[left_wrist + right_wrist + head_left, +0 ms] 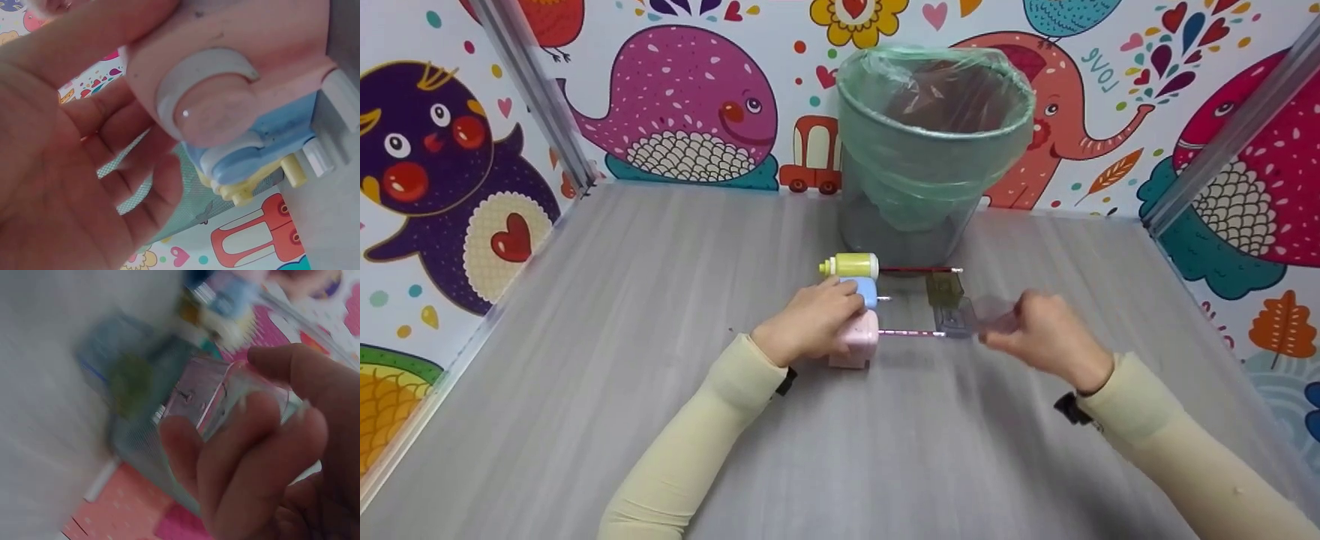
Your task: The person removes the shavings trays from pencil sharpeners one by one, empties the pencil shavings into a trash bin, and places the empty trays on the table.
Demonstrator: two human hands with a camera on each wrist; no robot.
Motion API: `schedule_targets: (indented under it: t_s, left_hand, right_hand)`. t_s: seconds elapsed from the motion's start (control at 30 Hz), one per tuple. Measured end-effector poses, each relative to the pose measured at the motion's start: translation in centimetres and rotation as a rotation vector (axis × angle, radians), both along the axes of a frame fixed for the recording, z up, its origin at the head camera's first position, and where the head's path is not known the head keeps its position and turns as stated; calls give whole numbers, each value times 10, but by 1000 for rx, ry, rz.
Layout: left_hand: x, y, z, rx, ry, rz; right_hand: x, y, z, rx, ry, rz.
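Observation:
Three crank pencil sharpeners stand in a row: pink (861, 334), blue (867, 288) and yellow (855, 265). My left hand (816, 319) grips the pink one, its thumb across the body in the left wrist view, with fingertips by the blue one. A pink-striped pencil (911, 332) extends right of the pink sharpener, a dark red pencil (915, 269) beside the yellow, and a short tip shows at the blue. My right hand (1048, 334) pinches a clear pinkish shavings drawer (194, 391), blurred. Left of that hand lie a bluish clear drawer (955, 321) and an olive one (943, 288).
Behind the sharpeners stands a mesh waste bin (896, 217) lined with a green plastic bag (930, 161). Cartoon-printed walls (690, 97) with metal posts (536, 90) enclose the grey wood-grain table (660, 262).

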State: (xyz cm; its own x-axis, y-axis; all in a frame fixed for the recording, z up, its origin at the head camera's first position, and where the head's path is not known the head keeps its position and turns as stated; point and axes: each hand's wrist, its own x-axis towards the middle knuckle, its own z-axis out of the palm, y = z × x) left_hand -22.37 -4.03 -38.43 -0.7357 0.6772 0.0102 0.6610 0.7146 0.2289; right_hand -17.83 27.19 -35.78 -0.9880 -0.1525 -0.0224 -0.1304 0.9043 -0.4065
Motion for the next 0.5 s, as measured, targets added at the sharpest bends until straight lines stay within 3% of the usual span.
schedule_targets:
  t_s: [0.2,0.5]
  left_hand:
    - [0,0,0,3,-8,10]
    - [0,-1,-1,3,3,0]
  right_hand:
    - [10,-10,-34,67,-46,51]
    - [15,-16,-55,147,13,18]
